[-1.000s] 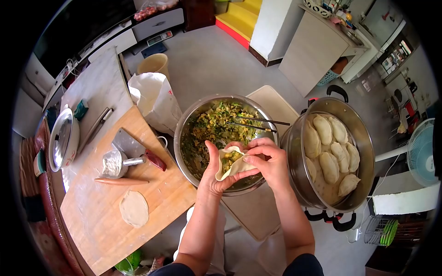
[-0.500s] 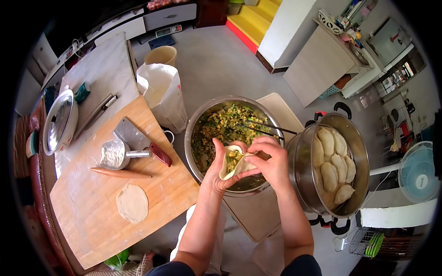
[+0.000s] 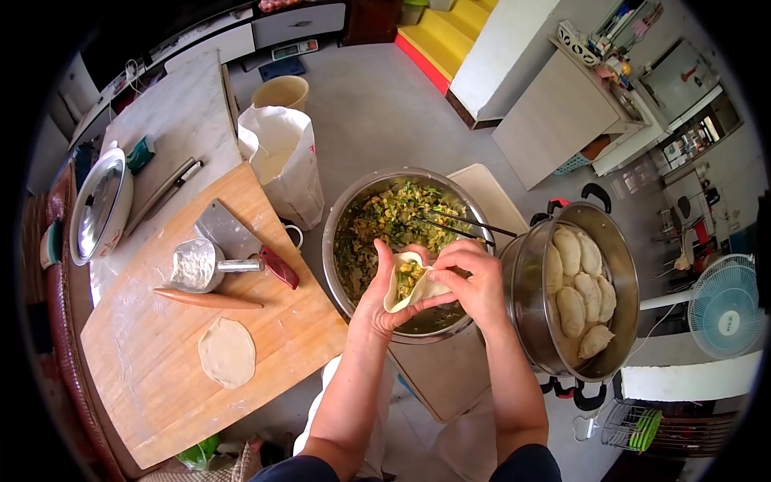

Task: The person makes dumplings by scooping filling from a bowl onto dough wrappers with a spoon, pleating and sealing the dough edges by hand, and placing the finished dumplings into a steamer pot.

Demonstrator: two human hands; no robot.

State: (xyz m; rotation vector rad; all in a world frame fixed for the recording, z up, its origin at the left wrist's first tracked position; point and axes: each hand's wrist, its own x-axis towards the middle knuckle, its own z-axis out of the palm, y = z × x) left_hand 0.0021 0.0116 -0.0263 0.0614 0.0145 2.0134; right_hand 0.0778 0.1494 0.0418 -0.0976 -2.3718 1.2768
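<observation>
Above the near rim of a steel bowl (image 3: 330, 281) of chopped green and yellow filling (image 3: 377, 213), both hands hold one dumpling (image 3: 406, 283). Its wrapper is partly folded and filling shows in the opening. My left hand (image 3: 377, 301) cups the dumpling from the left, thumb raised along its side. My right hand (image 3: 474, 281) pinches the dough edge at the right with thumb and fingers. Dark chopsticks (image 3: 466, 218) rest in the bowl, reaching over its right rim. A flat round wrapper (image 3: 227, 353) lies on the wooden board (image 3: 297, 337) to the left.
Right of the bowl stands a steamer pot (image 3: 526, 297) with several shaped dumplings (image 3: 572, 312). The board carries a rolling pin (image 3: 209, 299), a flour scoop (image 3: 197, 265) and a cleaver (image 3: 229, 229). A white flour sack (image 3: 293, 181) stands behind. At far right is a fan (image 3: 727, 309).
My right fingers have shifted slightly along the dumpling's edge. My left hand keeps its cupped hold. The view has moved a little, with the surroundings otherwise the same.
</observation>
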